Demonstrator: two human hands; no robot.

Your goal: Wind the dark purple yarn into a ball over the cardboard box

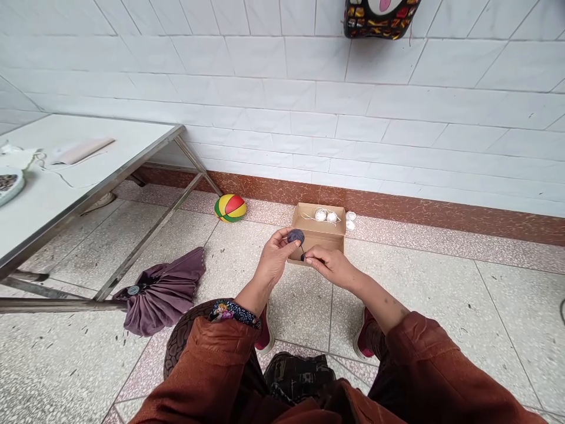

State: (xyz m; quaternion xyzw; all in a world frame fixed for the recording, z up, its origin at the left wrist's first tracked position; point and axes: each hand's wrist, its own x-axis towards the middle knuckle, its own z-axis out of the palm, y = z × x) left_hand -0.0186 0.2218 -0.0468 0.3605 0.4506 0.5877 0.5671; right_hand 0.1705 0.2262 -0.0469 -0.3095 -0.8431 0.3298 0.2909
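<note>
My left hand (274,252) is closed around a small ball of dark grey-purple yarn (295,237), held up between thumb and fingers. A short dark strand runs down from the ball to my right hand (327,262), whose thumb and fingertips pinch it. Both hands are over the near side of an open cardboard box (322,240) on the floor. White yarn balls (320,215) with loose strands lie in its far half. By my right fingertips a small dark bit shows, too small to make out.
A white table (110,132) with a metal frame stands at left. On the floor are a multicoloured ball (230,208), a purple cloth (170,288) by the table leg, and white balls (350,220) right of the box. A patterned bag (379,23) hangs on the tiled wall.
</note>
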